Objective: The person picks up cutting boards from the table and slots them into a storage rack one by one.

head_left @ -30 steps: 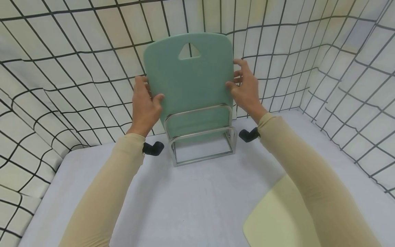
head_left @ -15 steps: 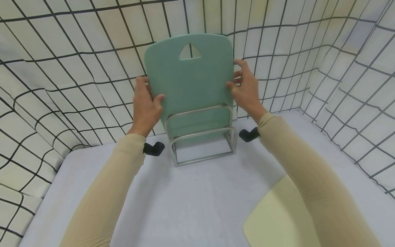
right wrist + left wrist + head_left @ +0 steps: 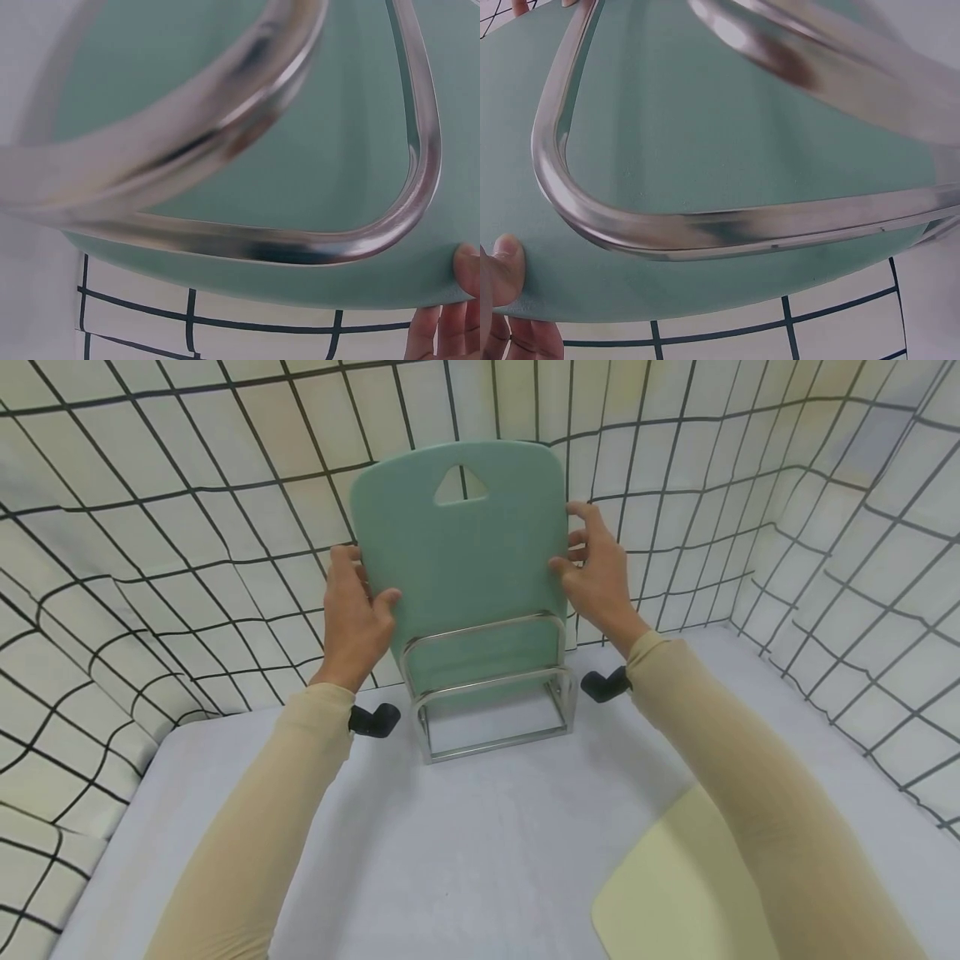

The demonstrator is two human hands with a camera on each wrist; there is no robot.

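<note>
A green cutting board (image 3: pixel 465 560) with a triangular hole near its top stands upright in a metal rack (image 3: pixel 491 683), behind the rack's bent bars. My left hand (image 3: pixel 352 618) holds the board's left edge, thumb on the front face and fingers behind. On the opposite edge, my right hand (image 3: pixel 596 572) pinches the board between thumb and fingers. The left wrist view shows the left thumb (image 3: pixel 507 270) against the board's face, close to a rack bar (image 3: pixel 667 234). In the right wrist view, the right thumb (image 3: pixel 468 268) lies on the board at its edge.
A pale yellow board (image 3: pixel 675 885) lies flat on the white tabletop (image 3: pixel 420 860) at the front right, partly under my right forearm. White cloth with a black grid (image 3: pixel 225 527) rises behind the rack and along both sides.
</note>
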